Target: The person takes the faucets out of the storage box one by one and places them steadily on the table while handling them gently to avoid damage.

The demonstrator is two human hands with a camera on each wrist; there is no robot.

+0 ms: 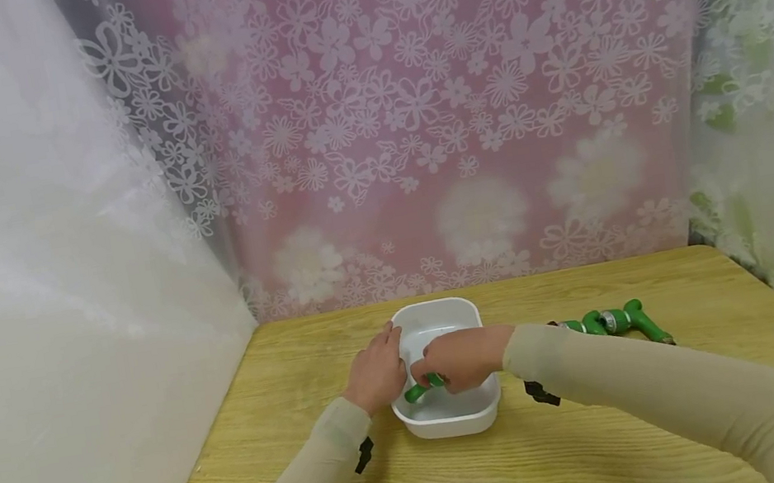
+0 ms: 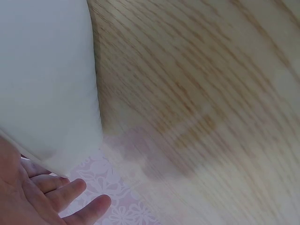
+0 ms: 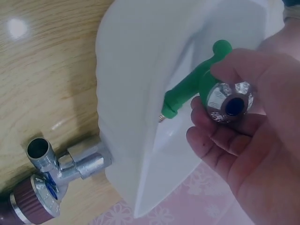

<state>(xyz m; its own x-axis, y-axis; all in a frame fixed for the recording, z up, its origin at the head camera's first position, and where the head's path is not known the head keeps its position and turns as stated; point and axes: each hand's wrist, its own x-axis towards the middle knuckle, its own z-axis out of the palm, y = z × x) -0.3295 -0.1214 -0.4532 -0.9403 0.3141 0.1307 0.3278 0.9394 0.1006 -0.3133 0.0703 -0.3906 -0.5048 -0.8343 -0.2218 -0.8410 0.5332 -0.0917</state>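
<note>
A white plastic basin stands on the wooden table. My left hand rests on its left rim, its fingers extended and spread in the left wrist view. Over the basin's inside, my right hand holds a green plastic tap between thumb and fingers. The tap has a silvery round end with a dark blue centre, and its threaded tip points toward the basin wall. Two more green fittings, a nearer tap and a farther tap, lie right of the basin, partly behind my right sleeve.
A chrome angle valve with a brown ribbed handle lies on the table beside the basin in the right wrist view. Flowered pink cloth hangs behind the table; a white sheet stands along the left.
</note>
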